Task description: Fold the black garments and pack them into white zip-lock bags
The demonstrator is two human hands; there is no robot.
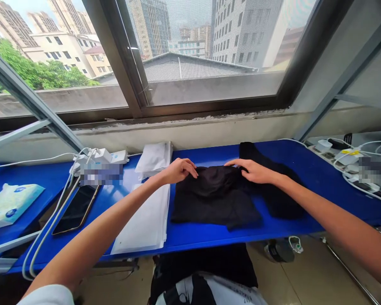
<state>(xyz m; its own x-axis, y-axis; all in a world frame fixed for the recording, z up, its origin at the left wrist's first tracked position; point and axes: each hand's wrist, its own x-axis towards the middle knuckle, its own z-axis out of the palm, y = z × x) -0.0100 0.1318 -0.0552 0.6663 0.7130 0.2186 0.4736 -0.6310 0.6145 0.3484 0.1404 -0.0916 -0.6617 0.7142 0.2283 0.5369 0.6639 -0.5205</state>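
A piece of black clothing (pixel 214 199) lies folded and somewhat wrinkled on the blue tabletop; its exact kind cannot be made out. At its far left corner my left hand (pixel 181 170) has bent fingers closed on the cloth's edge. My right hand (pixel 255 170) grips the far right part of the same edge, index finger reaching inward along it. To the right, partly behind my right forearm, a second black garment (pixel 279 190) is spread out. White frosted plastic bags (pixel 146 220) lie flat to the left of the clothing.
More packaging bags (pixel 155 157) are stacked near the wall. At left are a phone (pixel 76 209), white power plugs (pixel 101 156) with cables, and a wipes pack (pixel 14 203). Chargers and cords (pixel 349 159) crowd the right end. Grey metal posts (pixel 47 112) flank the window.
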